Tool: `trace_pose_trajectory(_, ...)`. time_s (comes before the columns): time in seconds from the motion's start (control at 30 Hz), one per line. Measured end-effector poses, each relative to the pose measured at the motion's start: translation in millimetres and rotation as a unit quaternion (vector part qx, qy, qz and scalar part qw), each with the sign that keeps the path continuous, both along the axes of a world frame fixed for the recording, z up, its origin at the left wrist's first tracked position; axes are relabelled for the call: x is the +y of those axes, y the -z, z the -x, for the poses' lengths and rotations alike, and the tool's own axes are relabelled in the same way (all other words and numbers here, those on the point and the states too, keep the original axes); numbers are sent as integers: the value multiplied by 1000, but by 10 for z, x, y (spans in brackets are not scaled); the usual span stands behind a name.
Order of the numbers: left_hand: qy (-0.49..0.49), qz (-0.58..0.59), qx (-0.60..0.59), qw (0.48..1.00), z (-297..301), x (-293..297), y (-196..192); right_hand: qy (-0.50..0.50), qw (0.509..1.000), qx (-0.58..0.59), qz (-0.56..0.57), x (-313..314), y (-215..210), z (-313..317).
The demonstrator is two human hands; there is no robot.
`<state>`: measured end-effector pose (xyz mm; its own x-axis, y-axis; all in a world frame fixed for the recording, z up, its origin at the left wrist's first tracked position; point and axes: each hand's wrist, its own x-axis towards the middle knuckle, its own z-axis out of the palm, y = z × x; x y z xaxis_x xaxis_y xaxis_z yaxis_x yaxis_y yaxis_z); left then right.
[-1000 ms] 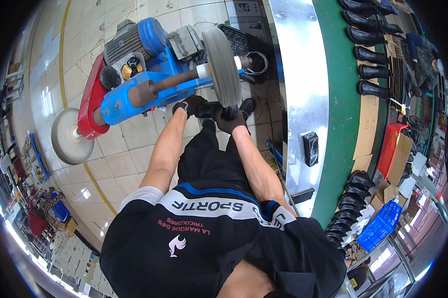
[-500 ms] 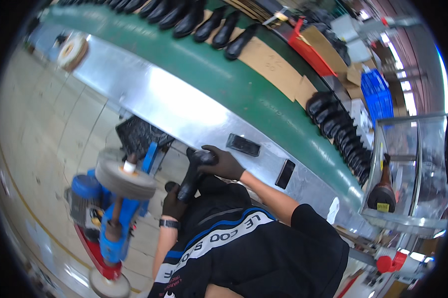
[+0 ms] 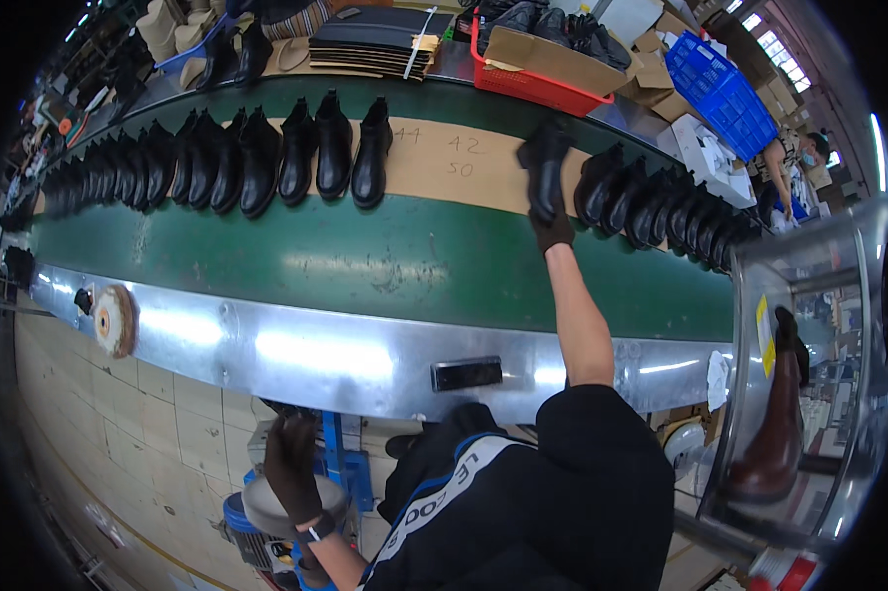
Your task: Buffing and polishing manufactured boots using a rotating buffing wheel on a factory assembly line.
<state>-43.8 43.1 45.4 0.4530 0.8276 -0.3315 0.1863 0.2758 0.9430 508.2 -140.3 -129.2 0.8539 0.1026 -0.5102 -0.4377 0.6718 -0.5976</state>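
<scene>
The right hand [image 3: 552,232], in a dark glove, reached across the surface [image 3: 385,266] with its fingers closed around the toe end of a black boot [image 3: 546,163]. That boot, a little blurred, hung at the right part of a cardboard strip [image 3: 434,163] with handwritten marks; whether it touched the card could not be told. Room there was bounded on both sides — a long left-hand row of black boots [image 3: 259,163] ended well apart from it, while the right-hand row of boots [image 3: 641,202] began just beside it. Behind stood a red basket [image 3: 552,96] with an open carton [image 3: 557,57], a blue crate [image 3: 722,94] farther right, and a stack of dark sheets [image 3: 370,44] to the left.

The left hand [image 3: 292,463], also gloved, was held low in front of the surface, over a grey wheel [image 3: 263,507] on a blue machine [image 3: 357,483]; what its fingers gripped, if anything, could not be told.

Along the near metal edge [image 3: 321,353] lay a black oblong block [image 3: 466,373], a pale buffing wheel [image 3: 116,321] and a white scrap [image 3: 719,379]. A clear-sided metal frame [image 3: 724,483] — a brown boot [image 3: 771,448] in it — crowded the right end, and another person [image 3: 790,165] was visible beyond.
</scene>
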Motion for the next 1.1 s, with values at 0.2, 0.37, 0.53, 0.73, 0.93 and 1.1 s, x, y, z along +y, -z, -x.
trace_pose_trajectory(0.2, 148, -73, 292, 942, 379, -127, 436, 53, 995, 48, -73, -61, 490, -763)
trace_pose_trajectory(0.37, 111, -19, 286, 951, 371, -386, 530, 218, 937, 219, 163, 401, 500, -462)
trace_pose_trajectory(0.53, 106, 94, 207, 968, 137, -470, 448, 7, 855, -185, 484, 1324, 187, 305)
trace_pose_trajectory(0.73, 156, 1, 268, 951, 1, -492, 225, -302, 755, -279, 511, 3348, 275, 652)
trace_pose_trajectory(0.93, -100, 132, 94, 982, -13, -639, 175, -246, 869, -230, 363, 3347, 321, 526)
trace_pose_trajectory(1.1, -77, 129, -115, 982, -592, -394, 430, -324, 835, -397, 199, 2377, -338, 1689)
